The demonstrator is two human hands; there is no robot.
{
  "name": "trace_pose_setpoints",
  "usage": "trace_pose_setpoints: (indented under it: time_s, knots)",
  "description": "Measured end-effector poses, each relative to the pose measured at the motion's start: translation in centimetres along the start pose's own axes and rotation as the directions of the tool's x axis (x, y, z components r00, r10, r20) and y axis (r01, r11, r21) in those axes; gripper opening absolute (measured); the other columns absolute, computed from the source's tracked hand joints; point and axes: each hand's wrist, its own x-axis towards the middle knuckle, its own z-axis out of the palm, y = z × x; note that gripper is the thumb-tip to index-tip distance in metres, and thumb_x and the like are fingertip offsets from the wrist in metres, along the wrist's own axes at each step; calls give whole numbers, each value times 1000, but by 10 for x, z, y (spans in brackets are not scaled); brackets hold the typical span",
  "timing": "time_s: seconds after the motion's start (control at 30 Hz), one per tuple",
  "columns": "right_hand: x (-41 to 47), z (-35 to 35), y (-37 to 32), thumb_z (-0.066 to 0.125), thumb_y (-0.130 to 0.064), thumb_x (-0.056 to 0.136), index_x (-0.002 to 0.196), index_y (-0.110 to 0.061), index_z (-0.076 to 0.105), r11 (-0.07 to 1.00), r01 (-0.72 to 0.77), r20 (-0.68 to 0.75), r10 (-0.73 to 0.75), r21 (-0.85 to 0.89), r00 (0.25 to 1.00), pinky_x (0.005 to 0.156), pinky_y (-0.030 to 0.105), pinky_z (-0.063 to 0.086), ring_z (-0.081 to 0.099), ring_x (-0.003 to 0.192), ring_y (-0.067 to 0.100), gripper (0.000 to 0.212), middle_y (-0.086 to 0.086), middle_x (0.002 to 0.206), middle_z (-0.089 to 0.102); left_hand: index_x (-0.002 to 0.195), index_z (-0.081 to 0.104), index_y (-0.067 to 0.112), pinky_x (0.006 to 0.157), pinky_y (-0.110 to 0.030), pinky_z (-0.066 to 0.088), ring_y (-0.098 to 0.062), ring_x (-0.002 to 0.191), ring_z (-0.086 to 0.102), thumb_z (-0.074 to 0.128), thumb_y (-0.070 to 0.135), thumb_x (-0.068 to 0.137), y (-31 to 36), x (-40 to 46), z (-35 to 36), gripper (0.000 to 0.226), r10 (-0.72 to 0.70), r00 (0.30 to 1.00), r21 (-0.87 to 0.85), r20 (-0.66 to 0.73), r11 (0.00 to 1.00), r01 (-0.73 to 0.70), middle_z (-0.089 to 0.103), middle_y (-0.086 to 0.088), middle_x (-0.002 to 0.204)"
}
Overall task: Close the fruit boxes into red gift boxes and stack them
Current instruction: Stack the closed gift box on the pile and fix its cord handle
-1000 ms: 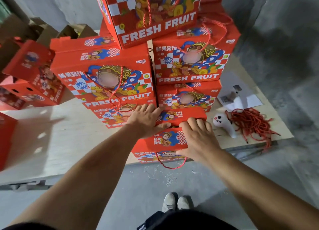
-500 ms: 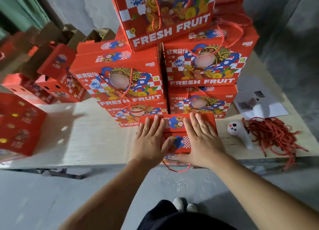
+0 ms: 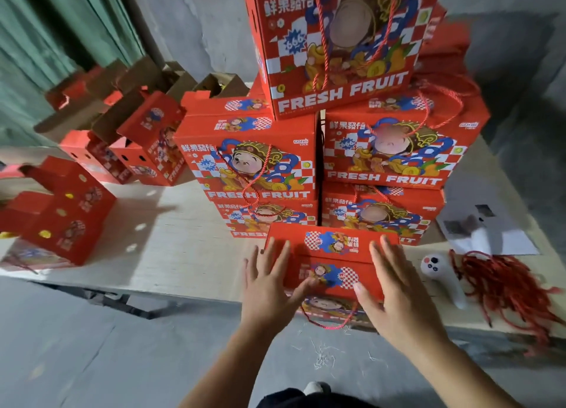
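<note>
Two hands over one red gift box (image 3: 329, 256) at the near edge of the desk (image 3: 171, 254), directly in front of the stack of closed boxes (image 3: 254, 165). Left hand (image 3: 269, 288) flat on the left part of the lid, fingers straight and spread, thumb laid along the front flap. Right hand (image 3: 395, 291) flat as well, fingers straight and spread over the right part of the lid, nothing gripped by either. Top flaps down and apparently meeting; red cord handle (image 3: 329, 323) hanging over the desk edge below the front face.

Step in hand, as judged: pressing the flaps shut before lifting onto the stack. For doing this well: even pressure from both palms, so that no flap springs up on one side; thumbs kept on the front flap until the tab sits fully inside. Then a grip low on both sides, not by the cord, with the box kept level. Best placed squarely on a lower box, edges in line, because the top box (image 3: 337, 46) already sits a little crooked. Some care also near the white handheld tool (image 3: 438, 273) and the bundle of red cords (image 3: 502, 285) just to the right, and the open unfilled boxes (image 3: 61, 211) at the left.
</note>
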Motion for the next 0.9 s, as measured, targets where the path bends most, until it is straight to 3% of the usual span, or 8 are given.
trace_pose_setpoints:
  time_s: [0.1, 0.2, 0.3, 0.37, 0.43, 0.6, 0.73, 0.9]
  knots:
    - [13, -5, 4, 18, -78, 93, 166, -22, 1, 981, 24, 322, 41, -194, 946, 125, 35, -11, -18, 157, 18, 93, 0, 170, -18, 163, 22, 43, 128, -59, 14, -33, 160, -1, 10, 102, 77, -4, 9, -3, 105, 121, 979, 109, 164, 984, -140, 5, 12, 173]
    - [17, -3, 11, 39, -68, 99, 166, -25, 13, 987, -142, 183, 127, 74, 975, 127, 39, -1, -4, 160, 19, 84, -3, 174, -1, 163, 29, 28, 126, -52, 27, -29, 157, 20, 49, 84, 83, -12, 12, -2, 100, 9, 995, -260, 104, 965, 18, 19, 1, 173]
    - [4, 3, 19, 53, -44, 104, 164, -41, 3, 760, -410, 226, 342, 504, 912, 121, 44, 29, 25, 153, 20, 78, -9, 166, 26, 157, 33, 27, 109, -46, 49, -18, 138, 52, 83, 67, 72, 0, -9, 4, 106, -391, 897, -769, 207, 501, 397, 49, -3, 156]
    - [-3, 7, 21, 58, -37, 104, 160, -52, -2, 604, -477, 285, 390, 639, 876, 108, 39, 38, 40, 144, 19, 83, -19, 153, 36, 140, 49, 34, 89, -39, 53, -15, 116, 66, 78, 84, 60, 14, -22, 7, 99, -456, 769, -779, 449, 221, 586, 67, 4, 134]
    - [-2, 7, 23, 66, -40, 99, 160, -48, -6, 438, -569, 339, 498, 696, 798, 109, 45, 41, 44, 143, 23, 95, -11, 160, 33, 127, 52, 37, 73, -35, 58, -19, 100, 73, 69, 82, 75, 24, -23, 0, 71, -456, 698, -728, 553, 143, 671, 71, 7, 118]
    - [-20, 13, 0, 81, -56, 78, 138, -28, 48, -153, -637, 571, 632, 755, 525, 92, 50, 56, 68, 107, 26, 74, 9, 129, 67, 112, 60, 5, 67, -38, 64, -16, 63, 64, 74, 40, 95, 60, -5, -15, 42, -394, 535, -655, 747, -301, 693, 61, -13, 84]
    - [-42, 17, -32, 81, -57, 74, 129, -21, 59, -442, -670, 803, 350, 596, 483, 94, 47, 54, 72, 101, 29, 69, 16, 114, 74, 87, 74, 0, 53, -29, 56, -17, 56, 53, 71, 32, 99, 92, -21, -5, 34, -320, 478, -558, 818, -242, 793, 56, -14, 72]
    - [-28, -9, -56, 79, -42, 84, 100, -28, 82, -181, -658, 675, 337, 731, 657, 62, 29, 45, 65, 63, 8, 22, -2, 88, 77, 90, 69, 15, 48, -21, 39, -9, 45, 35, 59, 23, 105, 101, -28, -29, 20, -221, 633, -670, 742, -204, 714, 49, 3, 61]
